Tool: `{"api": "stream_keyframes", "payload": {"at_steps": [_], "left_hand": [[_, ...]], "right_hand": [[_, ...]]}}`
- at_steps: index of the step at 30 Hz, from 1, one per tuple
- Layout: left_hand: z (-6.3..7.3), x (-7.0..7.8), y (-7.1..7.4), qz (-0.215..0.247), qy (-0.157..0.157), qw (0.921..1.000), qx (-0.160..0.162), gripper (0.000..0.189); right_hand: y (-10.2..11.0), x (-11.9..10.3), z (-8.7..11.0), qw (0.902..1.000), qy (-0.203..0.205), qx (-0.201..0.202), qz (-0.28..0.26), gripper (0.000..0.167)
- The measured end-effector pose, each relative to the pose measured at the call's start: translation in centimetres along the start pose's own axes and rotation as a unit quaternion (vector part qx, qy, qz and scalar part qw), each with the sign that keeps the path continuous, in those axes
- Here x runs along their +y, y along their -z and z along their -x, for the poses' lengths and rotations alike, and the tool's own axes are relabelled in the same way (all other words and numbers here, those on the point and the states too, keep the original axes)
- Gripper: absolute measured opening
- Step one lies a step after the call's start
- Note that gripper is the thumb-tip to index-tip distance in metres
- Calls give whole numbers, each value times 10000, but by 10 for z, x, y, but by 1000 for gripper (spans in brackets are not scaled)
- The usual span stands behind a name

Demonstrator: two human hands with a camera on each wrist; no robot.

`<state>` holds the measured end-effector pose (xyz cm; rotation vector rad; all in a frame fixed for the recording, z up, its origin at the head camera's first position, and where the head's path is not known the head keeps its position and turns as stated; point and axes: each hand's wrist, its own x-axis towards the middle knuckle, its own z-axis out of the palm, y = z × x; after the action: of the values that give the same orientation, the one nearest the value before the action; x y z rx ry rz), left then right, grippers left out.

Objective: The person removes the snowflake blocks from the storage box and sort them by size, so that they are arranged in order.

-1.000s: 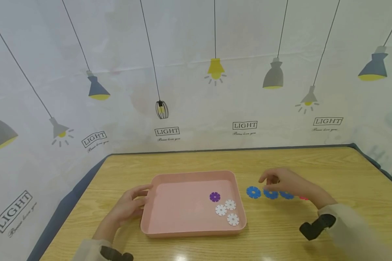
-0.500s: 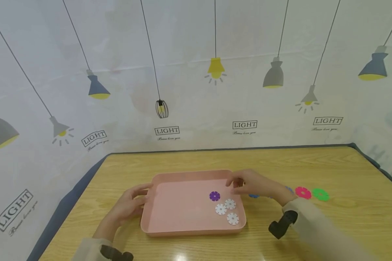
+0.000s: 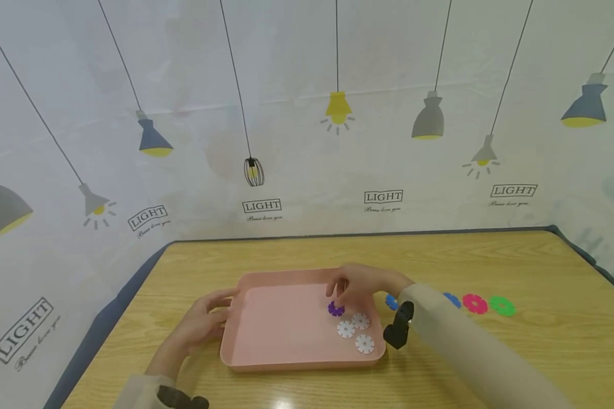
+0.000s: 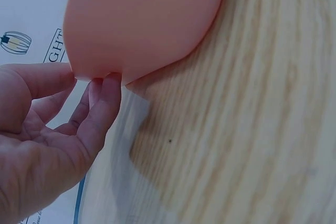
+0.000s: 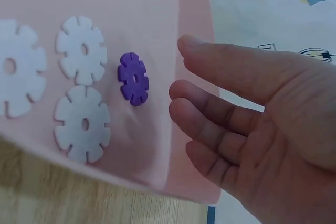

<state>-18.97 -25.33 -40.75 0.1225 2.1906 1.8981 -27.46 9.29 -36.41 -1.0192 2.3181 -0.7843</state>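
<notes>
A pink tray [image 3: 276, 324] lies on the wooden table, several notched flower discs inside it. My left hand [image 3: 203, 322] holds the tray's left side; in the left wrist view, the fingers [image 4: 107, 95] and thumb meet the tray wall near its rim. Over the tray's right half, my right hand [image 3: 355, 282] reaches down at the purple flower disc [image 3: 336, 309]. The right wrist view has this hand with fingers parted and nothing between them, just short of the purple disc [image 5: 134, 79]. White flower discs [image 3: 345, 329] lie flat close by.
Right of the tray a row of discs lies on the table: blue ones [image 3: 452, 300], a pink disc [image 3: 474, 303] and a green disc [image 3: 502, 305]. My right forearm partly covers the blue ones. Behind the table stands a lamp-printed wall covering [image 3: 307, 170].
My right hand has moved left from above the blue discs, across the tray's right rim, to the purple disc. The pink and green discs have come into sight. My left hand stays put.
</notes>
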Motion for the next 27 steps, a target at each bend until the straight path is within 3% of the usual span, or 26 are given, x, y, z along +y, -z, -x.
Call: {"api": "stream_keyframes", "payload": {"at_steps": [6,14,21,27], "left_hand": [[0,1,-1,17,-7,10000,29,47],[0,0,0,112,-29,9999,-46,47],[-1,1,0,57,-20,10000,-19,47],[-1,1,0,33,26,10000,16,46]], "right_hand": [[2,4,-18,9991,-327,-272,25,19],[-2,6,-26,9955,-878,-361,50,23],[-5,6,-27,9969,-715,-320,91,25],[-8,5,-29,9963,-807,-240,189,23]]}}
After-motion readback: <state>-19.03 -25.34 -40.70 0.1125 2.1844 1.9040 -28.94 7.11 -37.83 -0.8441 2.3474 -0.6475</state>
